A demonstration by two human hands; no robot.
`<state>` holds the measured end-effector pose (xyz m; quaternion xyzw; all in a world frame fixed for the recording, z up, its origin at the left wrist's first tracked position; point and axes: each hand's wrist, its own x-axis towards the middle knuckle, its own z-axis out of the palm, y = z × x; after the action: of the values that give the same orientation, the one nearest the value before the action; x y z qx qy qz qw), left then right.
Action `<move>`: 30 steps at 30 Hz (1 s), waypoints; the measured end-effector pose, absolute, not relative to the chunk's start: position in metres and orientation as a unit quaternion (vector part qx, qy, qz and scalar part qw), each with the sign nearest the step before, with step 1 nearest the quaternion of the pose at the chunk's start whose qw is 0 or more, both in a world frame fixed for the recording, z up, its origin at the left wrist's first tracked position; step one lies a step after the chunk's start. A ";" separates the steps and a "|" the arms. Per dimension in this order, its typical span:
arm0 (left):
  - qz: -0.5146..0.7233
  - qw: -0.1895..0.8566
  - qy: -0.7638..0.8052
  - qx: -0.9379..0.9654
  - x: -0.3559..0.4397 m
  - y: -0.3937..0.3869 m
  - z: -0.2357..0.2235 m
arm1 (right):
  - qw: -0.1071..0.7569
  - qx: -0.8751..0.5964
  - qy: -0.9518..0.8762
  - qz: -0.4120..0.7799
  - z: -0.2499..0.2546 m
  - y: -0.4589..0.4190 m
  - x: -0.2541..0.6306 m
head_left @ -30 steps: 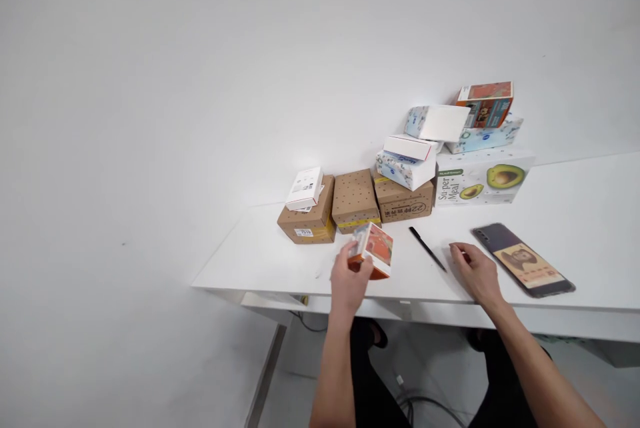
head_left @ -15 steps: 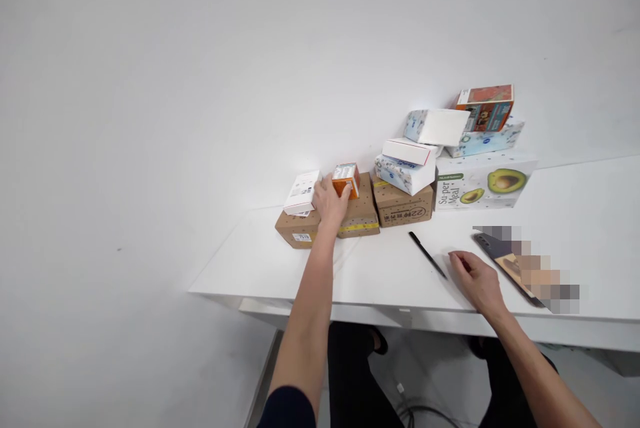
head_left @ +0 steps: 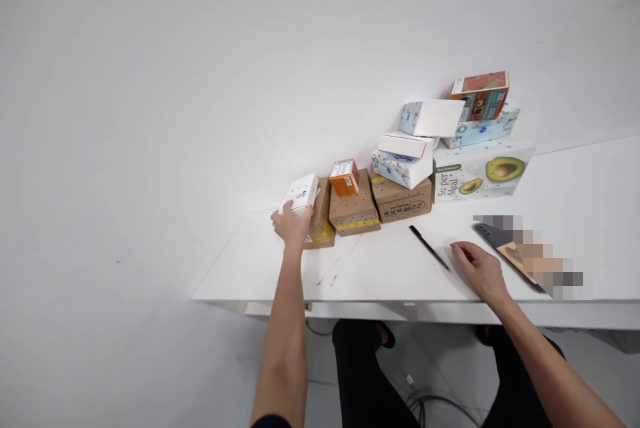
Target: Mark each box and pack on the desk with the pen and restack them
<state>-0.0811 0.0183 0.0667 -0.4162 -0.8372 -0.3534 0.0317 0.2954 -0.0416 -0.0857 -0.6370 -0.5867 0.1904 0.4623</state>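
My left hand (head_left: 291, 225) reaches out to the leftmost brown cardboard box (head_left: 320, 215) and grips its near left end. A small white box (head_left: 301, 193) lies on top of that box, just above my fingers. A small orange box (head_left: 344, 177) stands on the middle brown box (head_left: 354, 209), free of my hand. My right hand (head_left: 480, 271) rests palm down on the white table (head_left: 380, 268) with its fingers loosely spread and nothing in them. A black pen (head_left: 429, 248) lies just to its left.
A third brown box (head_left: 403, 199) carries patterned and white boxes (head_left: 404, 160). Behind it, an avocado-printed carton (head_left: 480, 175) holds more stacked boxes, the top one orange (head_left: 480, 93). A phone (head_left: 515, 255) lies right of my right hand. The table's left edge is near my left hand.
My left hand carried the small orange box from the table's front onto the middle brown box, let go, and moved left to grip the leftmost brown box. My right hand stayed put.
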 end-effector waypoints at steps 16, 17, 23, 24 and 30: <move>-0.372 0.085 -0.658 -0.649 0.066 -0.169 -0.063 | 0.123 -0.702 -0.688 0.138 -0.056 -0.028 0.265; -0.348 0.080 -0.667 -0.654 0.071 -0.166 -0.070 | 0.123 -0.699 -0.690 0.138 -0.057 -0.028 0.265; -0.262 0.042 -0.649 -0.713 0.082 -0.159 -0.071 | 0.209 -0.701 -0.655 0.188 -0.066 -0.029 0.278; -0.254 0.029 -0.637 -0.727 0.081 -0.157 -0.068 | 0.238 -0.703 -0.640 0.199 -0.069 -0.028 0.281; -0.233 -0.021 -0.580 -0.780 0.072 -0.145 -0.061 | 0.419 -0.667 -0.563 0.249 -0.078 -0.033 0.288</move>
<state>0.0725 -0.1450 -0.0610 -0.7803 -0.5799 -0.2333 -0.0206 0.2884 -0.0325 -0.0784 -0.6674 -0.5633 0.2490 0.4187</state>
